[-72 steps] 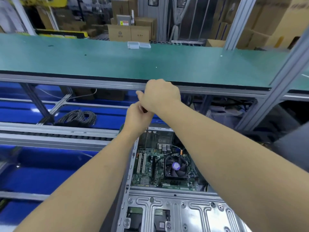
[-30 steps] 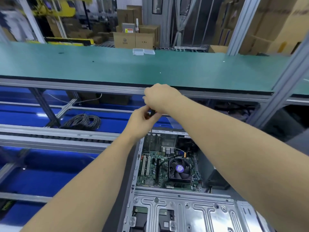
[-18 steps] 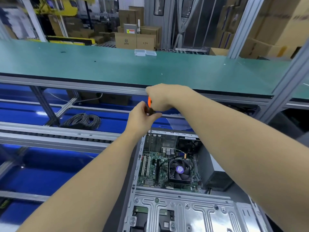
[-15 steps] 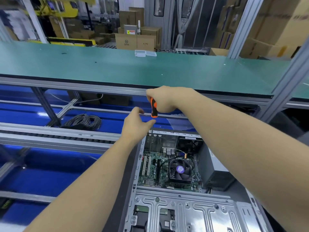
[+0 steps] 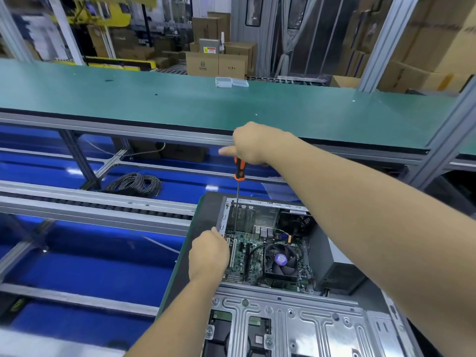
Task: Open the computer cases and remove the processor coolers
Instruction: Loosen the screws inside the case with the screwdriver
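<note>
Right now my right hand (image 5: 253, 145) is wrapped around the orange-and-black handle of a screwdriver (image 5: 239, 171), holding it upright so the long shaft drops straight down into the open computer case (image 5: 296, 320) at the lower centre of the frame. I keep it vertical because, as I judge it, the tip needs to meet a screw head squarely; exactly where the tip lands on the motherboard (image 5: 247, 256) I cannot tell, as the shaft's end is lost against the board near the expansion slots.

My left hand (image 5: 208, 253) sits on the left wall of the case, fingers curled over its metal edge, bracing the chassis so it does not slide on the bench (image 5: 177, 274) under the tool's pressure.

With the side panel already off, the inside lies exposed. The processor cooler (image 5: 280, 260) (a black fan with a purple hub label) sits still mounted on the board, right of centre inside the case and to the right of the screwdriver shaft, with its cable looping around it. Next, I reckon, come its mounting screws.

A coil of grey cable (image 5: 134, 184) lies on the blue surface at the left.
</note>
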Demonstrator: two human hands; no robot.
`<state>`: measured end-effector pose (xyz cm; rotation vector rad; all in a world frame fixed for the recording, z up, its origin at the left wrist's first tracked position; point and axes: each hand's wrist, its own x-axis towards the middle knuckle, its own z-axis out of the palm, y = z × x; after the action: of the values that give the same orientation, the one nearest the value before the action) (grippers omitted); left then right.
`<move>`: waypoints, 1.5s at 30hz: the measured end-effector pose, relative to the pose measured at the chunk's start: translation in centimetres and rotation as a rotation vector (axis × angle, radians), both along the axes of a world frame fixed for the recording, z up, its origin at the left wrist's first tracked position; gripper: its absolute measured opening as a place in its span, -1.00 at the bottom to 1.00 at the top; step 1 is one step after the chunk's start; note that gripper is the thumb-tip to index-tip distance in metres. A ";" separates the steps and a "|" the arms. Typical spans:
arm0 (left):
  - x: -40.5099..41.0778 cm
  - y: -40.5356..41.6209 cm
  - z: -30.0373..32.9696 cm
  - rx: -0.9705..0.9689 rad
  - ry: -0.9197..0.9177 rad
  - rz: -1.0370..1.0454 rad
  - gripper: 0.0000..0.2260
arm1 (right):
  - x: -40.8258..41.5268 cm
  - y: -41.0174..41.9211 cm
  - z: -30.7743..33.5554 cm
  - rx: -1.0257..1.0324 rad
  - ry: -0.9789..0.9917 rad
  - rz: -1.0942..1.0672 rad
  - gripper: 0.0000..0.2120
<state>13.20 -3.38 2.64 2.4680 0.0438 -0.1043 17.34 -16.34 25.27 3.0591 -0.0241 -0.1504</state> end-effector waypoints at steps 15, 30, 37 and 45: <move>0.0 -0.2 0.4 -0.047 0.045 0.044 -0.57 | 0.3 -2.2 0.2 0.076 0.175 0.034 -0.67; 0.0 -0.1 0.5 -0.059 0.045 0.047 -0.57 | 0.6 -2.0 -0.4 0.192 0.080 0.098 -0.80; 0.1 -0.2 0.3 -0.056 0.046 0.047 -0.58 | 0.6 -2.0 -1.0 0.056 0.010 0.075 -0.76; 0.1 -0.2 0.5 -0.051 0.051 0.045 -0.57 | 0.7 -1.5 -0.8 -0.088 0.011 -0.043 -0.55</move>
<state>13.26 -3.56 3.10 2.4121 0.1166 -0.1471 18.02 -17.79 24.45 2.9708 -0.0927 -0.1647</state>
